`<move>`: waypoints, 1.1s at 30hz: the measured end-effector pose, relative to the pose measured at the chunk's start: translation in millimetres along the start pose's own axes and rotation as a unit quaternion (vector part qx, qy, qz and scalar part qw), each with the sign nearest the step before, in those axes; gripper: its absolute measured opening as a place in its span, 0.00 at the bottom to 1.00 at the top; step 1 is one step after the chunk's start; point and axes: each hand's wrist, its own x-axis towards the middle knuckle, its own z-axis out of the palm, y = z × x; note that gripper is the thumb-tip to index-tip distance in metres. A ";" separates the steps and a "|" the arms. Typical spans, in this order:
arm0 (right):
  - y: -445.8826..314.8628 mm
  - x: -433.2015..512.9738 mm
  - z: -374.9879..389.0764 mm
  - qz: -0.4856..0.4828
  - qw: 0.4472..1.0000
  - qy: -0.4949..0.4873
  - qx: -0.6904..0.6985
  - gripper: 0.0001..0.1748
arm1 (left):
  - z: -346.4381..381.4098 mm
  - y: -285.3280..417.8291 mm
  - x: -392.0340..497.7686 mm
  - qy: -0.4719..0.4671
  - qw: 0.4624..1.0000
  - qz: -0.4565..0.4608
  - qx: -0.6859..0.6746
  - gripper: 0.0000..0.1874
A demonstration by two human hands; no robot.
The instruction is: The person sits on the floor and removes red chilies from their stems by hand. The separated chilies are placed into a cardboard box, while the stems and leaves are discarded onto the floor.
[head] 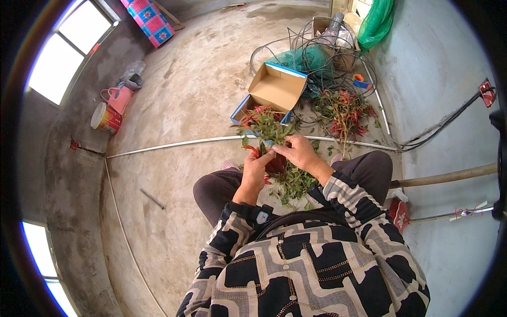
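Note:
My left hand [254, 170] grips part of a leafy chili plant [264, 128], with red peppers [250, 149] at its fingers. My right hand [301, 153] pinches the same plant near its stem, its fingertips close to those of the left. Behind the plant, an open cardboard box [278, 85] with blue edges holds red chili peppers [259, 114]. A pile of pepper plants with red chilies [347, 113] lies on the floor to the right of the box. Green leaves and stems [295, 182] lie between my legs, below the hands.
A white pipe [186, 143] crosses the floor. Beyond the box lie tangled black hose [257, 59], green netting [305, 59] and a tape roll [361, 82]. A wooden handle [447, 175] is at my right. A pink basket [120, 99] and a bucket [107, 119] stand by the left wall.

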 end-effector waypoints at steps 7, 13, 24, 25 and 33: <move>10.0 -5.2 3.9 0.066 0.950 0.024 0.304 0.13 | 0.0 -5.8 -3.3 0.016 0.998 -0.052 0.026 0.07; 4.3 -19.6 -6.2 0.023 0.976 0.173 0.128 0.10 | -9.1 -10.5 4.7 0.042 0.998 -0.046 0.029 0.07; -26.8 -12.7 -12.3 -0.318 0.909 -0.003 -0.270 0.05 | -2.7 -8.8 1.3 0.044 0.995 -0.041 0.081 0.08; -27.0 -10.5 -14.2 -0.300 0.900 -0.036 -0.314 0.05 | -2.3 -7.5 -0.2 0.055 0.996 -0.046 0.052 0.08; 4.4 -0.9 -26.5 -0.083 0.977 0.189 0.051 0.09 | -22.5 0.1 7.3 0.054 0.993 -0.076 -0.068 0.09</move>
